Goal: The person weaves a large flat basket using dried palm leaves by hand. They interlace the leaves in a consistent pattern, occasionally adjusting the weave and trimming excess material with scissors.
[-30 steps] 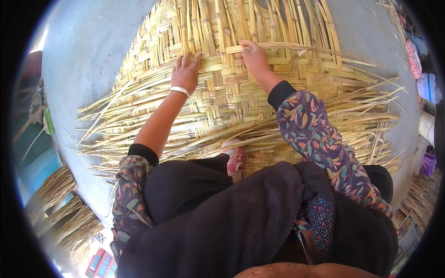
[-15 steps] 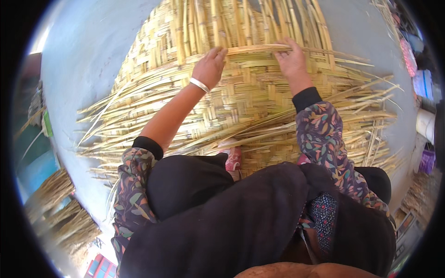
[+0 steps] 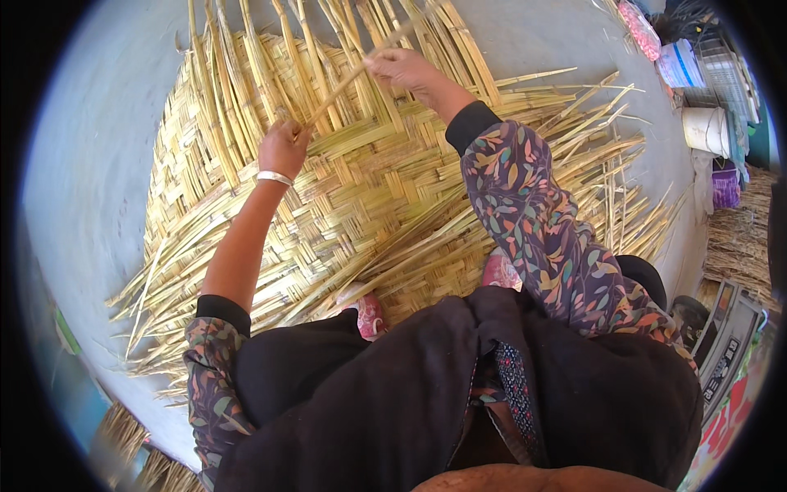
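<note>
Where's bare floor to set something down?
Left: grey floor outside the woven mat. Upper right: floor patch between long reeds and blue-banded bucket. Crowded: the mat's near side, under loose strips, and around the white bucket.

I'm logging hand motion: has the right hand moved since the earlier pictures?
Yes: seen against the mat, the right hand has moved farther from the person.
</note>
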A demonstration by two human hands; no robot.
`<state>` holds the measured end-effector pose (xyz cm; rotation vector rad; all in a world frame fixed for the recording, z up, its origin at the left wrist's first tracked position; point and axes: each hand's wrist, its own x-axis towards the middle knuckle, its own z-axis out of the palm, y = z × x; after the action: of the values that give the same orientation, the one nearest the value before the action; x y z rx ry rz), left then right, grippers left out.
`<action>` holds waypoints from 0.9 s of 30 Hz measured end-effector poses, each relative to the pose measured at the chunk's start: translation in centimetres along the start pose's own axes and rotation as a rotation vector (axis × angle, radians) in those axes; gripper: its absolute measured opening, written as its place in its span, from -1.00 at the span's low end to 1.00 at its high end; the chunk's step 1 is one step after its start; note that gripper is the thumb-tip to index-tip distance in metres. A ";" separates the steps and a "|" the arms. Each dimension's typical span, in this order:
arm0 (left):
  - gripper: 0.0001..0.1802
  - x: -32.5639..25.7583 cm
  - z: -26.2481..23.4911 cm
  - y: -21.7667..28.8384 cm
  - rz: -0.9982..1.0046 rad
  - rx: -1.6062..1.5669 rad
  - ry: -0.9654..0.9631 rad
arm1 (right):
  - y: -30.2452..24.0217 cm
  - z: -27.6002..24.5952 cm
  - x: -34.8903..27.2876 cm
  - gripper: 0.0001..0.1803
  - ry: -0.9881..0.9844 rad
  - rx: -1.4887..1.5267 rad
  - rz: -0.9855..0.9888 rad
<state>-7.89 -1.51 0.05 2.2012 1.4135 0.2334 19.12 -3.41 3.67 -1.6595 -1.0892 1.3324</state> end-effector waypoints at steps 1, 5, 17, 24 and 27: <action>-0.71 0.0 0.1 0.1 -0.029 0.014 0.012 | -0.3 0.1 0.6 -0.74 0.000 -0.236 -0.040; -0.69 0.8 1.8 -1.4 -0.101 -0.108 0.143 | 2.0 -0.1 3.7 -0.71 0.169 -0.669 -0.222; -0.67 1.0 2.0 -2.3 -0.176 -0.295 0.136 | 1.2 0.1 1.8 -0.65 0.276 -0.678 -0.240; -0.66 0.8 1.7 -2.0 -0.214 -0.340 0.071 | 3.2 0.8 2.4 -0.72 0.351 -0.879 -0.182; -0.65 1.0 1.6 -2.3 -0.198 -0.276 0.070 | 2.3 0.7 1.6 -0.68 0.358 -0.909 -0.347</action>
<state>-8.67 -0.37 -2.63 1.8343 1.5253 0.4122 19.00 -2.77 0.83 -2.0683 -1.7869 0.2659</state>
